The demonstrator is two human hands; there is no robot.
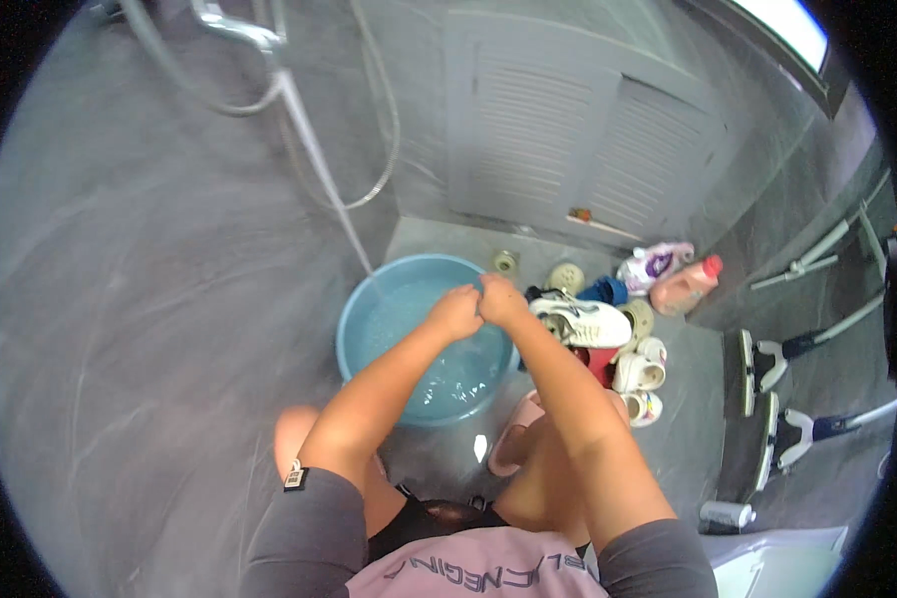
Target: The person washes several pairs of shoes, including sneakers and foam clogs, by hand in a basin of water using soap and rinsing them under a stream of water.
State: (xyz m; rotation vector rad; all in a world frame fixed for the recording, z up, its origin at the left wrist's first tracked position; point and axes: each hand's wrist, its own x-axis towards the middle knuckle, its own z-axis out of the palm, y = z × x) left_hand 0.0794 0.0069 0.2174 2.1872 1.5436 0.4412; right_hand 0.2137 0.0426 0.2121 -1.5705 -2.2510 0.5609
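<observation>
A round blue basin [344, 351] stands on the grey floor in front of me, holding water [401, 319]. Into its left side runs a stream of water [319, 159] from a chrome tap [237, 28] on the wall. Over the basin's right half, my left hand [455, 313] and my right hand [502, 300] meet, both with curled fingers. Anything between them is too small or hidden to make out. My forearms reach across the basin's near edge.
Right of the basin are a white sneaker [593, 325], several clogs [640, 373], a pink bottle [688, 286] and a white-and-purple bag [654, 263]. Flat mop heads [767, 439] lean along the right wall. A grey louvred door [578, 125] is set in the far wall.
</observation>
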